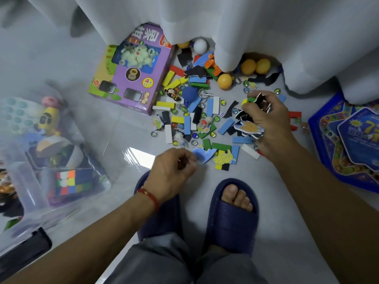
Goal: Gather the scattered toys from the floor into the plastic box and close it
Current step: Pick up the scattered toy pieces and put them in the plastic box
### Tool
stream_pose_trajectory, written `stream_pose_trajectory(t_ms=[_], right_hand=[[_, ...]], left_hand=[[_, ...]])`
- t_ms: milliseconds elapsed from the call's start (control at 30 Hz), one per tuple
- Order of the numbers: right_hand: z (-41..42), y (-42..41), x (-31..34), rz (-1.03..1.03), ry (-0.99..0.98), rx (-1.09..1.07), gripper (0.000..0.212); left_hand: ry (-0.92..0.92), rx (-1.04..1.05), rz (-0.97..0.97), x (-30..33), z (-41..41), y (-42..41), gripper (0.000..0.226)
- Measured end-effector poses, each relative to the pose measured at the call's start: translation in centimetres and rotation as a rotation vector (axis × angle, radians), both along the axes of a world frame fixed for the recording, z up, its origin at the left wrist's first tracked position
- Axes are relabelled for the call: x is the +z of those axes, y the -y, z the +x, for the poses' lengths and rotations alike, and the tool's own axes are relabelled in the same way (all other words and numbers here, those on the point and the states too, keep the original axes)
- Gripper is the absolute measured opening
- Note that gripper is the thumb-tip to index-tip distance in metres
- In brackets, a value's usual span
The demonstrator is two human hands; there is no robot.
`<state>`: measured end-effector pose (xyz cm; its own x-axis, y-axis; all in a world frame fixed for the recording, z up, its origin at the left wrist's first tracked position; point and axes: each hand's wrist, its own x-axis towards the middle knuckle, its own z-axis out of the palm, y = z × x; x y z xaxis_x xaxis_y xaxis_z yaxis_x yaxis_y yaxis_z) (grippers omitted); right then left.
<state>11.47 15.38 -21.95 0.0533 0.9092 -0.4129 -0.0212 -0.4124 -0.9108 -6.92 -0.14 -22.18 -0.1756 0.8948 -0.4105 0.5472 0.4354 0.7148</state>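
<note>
Gathering step: right hand (266, 124) clutches puzzle pieces (249, 128), left hand (172, 171) pinches blue piece (205, 154); next, drop into plastic box (51, 160).

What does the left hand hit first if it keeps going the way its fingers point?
Likely the blue cutout piece lying on the floor just beyond the left hand fingertips; they look almost on its edge, though depth is unclear from one view.

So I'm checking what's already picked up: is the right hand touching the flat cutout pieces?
Touching. The head view shows the right hand gripping a bunch of cutout pieces.
</note>
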Motion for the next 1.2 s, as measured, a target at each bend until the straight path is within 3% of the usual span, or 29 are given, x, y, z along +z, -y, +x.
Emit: stream_pose_trajectory(t_ms=[67, 167, 300, 467, 533, 600, 700, 767, 867, 967, 1100, 1200], right_hand=[[-0.1, 0.7, 1.1, 0.032, -0.029, 0.025, 0.022], [-0.8, 2.4, 4.4, 0.153, 0.024, 0.137, 0.024], [-3.5, 5.8, 10.2, 0.343, 0.181, 0.394, 0.027], [-9.5, 10.3, 18.0, 0.668, 0.354, 0.787, 0.033], [-12.5, 12.0, 21.0, 0.655, 0.343, 0.960, 0.033], [-16.0, 13.9, 23.5, 0.586, 0.315, 1.057, 0.031], [-21.4, 17.0, 25.5, 0.443, 0.151, 1.060, 0.034], [-24.4, 18.9, 26.1, 0.414, 0.100, 1.072, 0.032], [-27.6, 21.7, 26.0, 0.488, 0.114, 1.130, 0.028], [-29.8, 22.9, 25.4, 0.445, 0.103, 1.053, 0.024], [-31.4, 21.8, 24.4, 0.070, 0.093, 1.040, 0.037], [-30.1, 20.3, 25.8, -0.258, -0.111, 1.081, 0.040]], left_hand=[[0.476, 0.338, -0.104, 2.7, 0.7, -1.1, 0.014], [0.991, 0.671, -0.264, 6.1, 1.2, -2.5, 0.024], [1.285, 0.712, -0.345, 12.2, 1.2, -1.8, 0.031], [1.474, 0.694, -0.189, 19.2, -2.2, 3.8, 0.047], [1.455, 0.720, -0.077, 21.1, -4.6, 7.0, 0.057], [1.380, 0.756, 0.032, 22.9, -7.0, 10.1, 0.049], [1.252, 0.789, 0.186, 24.8, -11.2, 14.7, 0.027], [1.203, 0.796, 0.243, 25.6, -14.1, 17.4, 0.029], [1.122, 0.854, 0.223, 26.1, -17.6, 20.1, 0.041], [0.954, 0.920, 0.130, 25.4, -19.9, 21.3, 0.035], [0.461, 1.018, 0.097, 23.9, -21.7, 21.6, 0.021], [0.336, 1.055, 0.070, 24.1, -22.2, 20.6, 0.036]])
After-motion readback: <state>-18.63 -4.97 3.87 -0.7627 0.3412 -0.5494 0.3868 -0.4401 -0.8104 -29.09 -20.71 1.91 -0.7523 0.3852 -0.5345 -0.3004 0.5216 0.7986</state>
